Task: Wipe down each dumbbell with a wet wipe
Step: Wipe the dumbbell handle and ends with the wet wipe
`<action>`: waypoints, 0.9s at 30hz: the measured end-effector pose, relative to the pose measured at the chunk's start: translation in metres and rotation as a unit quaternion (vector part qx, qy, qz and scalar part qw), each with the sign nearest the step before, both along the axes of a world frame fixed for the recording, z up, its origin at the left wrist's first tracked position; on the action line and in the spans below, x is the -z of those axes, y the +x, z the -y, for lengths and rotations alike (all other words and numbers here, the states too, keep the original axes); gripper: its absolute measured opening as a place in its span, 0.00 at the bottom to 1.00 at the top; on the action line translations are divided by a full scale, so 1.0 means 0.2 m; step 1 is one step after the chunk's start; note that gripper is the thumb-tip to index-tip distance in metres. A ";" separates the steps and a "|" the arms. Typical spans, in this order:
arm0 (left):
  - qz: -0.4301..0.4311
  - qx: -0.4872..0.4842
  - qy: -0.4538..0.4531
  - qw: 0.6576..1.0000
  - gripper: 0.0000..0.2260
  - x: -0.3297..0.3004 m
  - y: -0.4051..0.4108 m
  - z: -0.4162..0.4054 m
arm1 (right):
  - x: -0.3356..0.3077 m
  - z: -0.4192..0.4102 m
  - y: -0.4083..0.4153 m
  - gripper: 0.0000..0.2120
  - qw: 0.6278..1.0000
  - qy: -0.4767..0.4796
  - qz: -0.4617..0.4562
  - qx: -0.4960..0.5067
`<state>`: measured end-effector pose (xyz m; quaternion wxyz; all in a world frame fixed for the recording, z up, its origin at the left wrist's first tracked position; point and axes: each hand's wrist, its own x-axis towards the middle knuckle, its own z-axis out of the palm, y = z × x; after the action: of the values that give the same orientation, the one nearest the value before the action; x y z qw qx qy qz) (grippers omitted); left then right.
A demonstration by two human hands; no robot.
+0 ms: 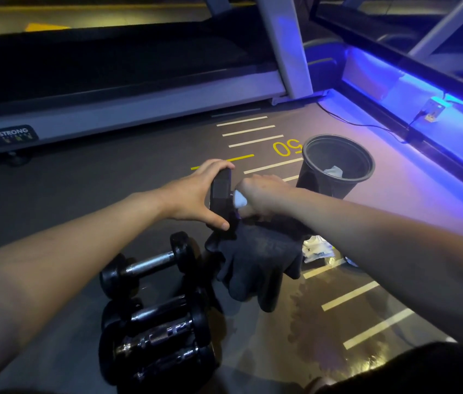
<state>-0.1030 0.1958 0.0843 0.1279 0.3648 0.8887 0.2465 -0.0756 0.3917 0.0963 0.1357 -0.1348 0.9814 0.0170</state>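
Note:
A black hex dumbbell (pixel 220 191) is held above the floor at the centre of the head view. My left hand (pixel 193 194) grips its near head, fingers over the top and thumb underneath. My right hand (pixel 261 194) is wrapped round the handle with a white wet wipe (pixel 239 199) bunched between palm and bar; the far head is hidden behind that hand. Several black round-headed dumbbells with chrome handles (pixel 150 265) lie side by side on the floor below my left forearm.
A dark cloth (pixel 255 257) lies under the held dumbbell. A black bin (pixel 338 166) with a used wipe inside stands just right of my hands. A wipe packet (pixel 318 251) lies by the cloth. A treadmill frame (pixel 128 109) runs along the far side; a wet patch (pixel 315 331) marks the floor.

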 end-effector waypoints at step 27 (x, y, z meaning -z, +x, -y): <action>-0.003 -0.009 0.014 1.000 0.52 -0.02 0.03 -0.04 | 0.02 -0.25 0.03 0.19 0.997 0.076 -0.010 -0.014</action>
<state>-0.0975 0.2039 0.0887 0.1180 0.3593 0.8889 0.2586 -0.0699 0.4421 0.0927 0.1354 -0.1378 0.9766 0.0944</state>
